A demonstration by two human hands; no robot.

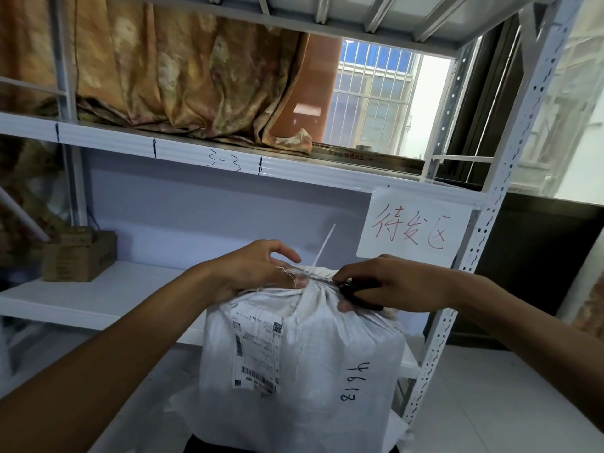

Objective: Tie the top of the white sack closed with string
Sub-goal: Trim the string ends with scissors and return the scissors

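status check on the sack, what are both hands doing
Left hand pinching the gathered neck of the white sack. Right hand holding black scissors at the tie. White strip sticks up from the neck. Nothing in the way.

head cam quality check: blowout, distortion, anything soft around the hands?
Head view: window at upper right blown out to white; wide-angle bends the shelf upright and edges; the sack is evenly lit with legible label; left hand and right hand fairly sharp, but the dark tool in the right hand and the string are hard to resolve.
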